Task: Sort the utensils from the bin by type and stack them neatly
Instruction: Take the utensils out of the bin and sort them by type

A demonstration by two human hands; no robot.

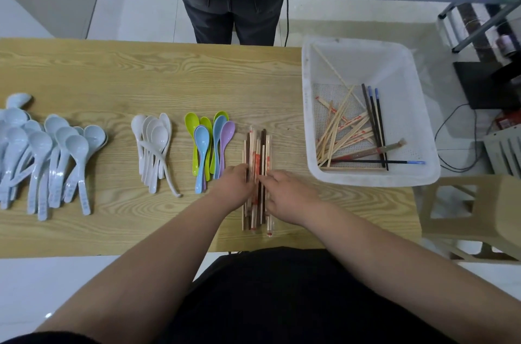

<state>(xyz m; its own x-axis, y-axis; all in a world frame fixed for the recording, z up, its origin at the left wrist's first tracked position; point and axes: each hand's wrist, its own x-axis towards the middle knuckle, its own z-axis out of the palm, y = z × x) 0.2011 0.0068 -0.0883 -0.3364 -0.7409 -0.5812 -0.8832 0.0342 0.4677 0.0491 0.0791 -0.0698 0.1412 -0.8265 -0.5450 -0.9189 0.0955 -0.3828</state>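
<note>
My left hand (235,188) and right hand (287,197) flank the chopsticks (256,146), fingers held together, pressing inward, evidently to square the pile. More sticks lie in the bin (366,177), beyond my right fingers.

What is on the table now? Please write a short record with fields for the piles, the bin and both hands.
piles, left to right: pale blue spoons, white spoons, coloured spoons, chopsticks pile
bin: white, at the right end of the table, loose chopsticks inside
left hand: touches the pile's left side
right hand: touches the pile's right side
progress: spoons sorted, chopsticks unfinished
</note>
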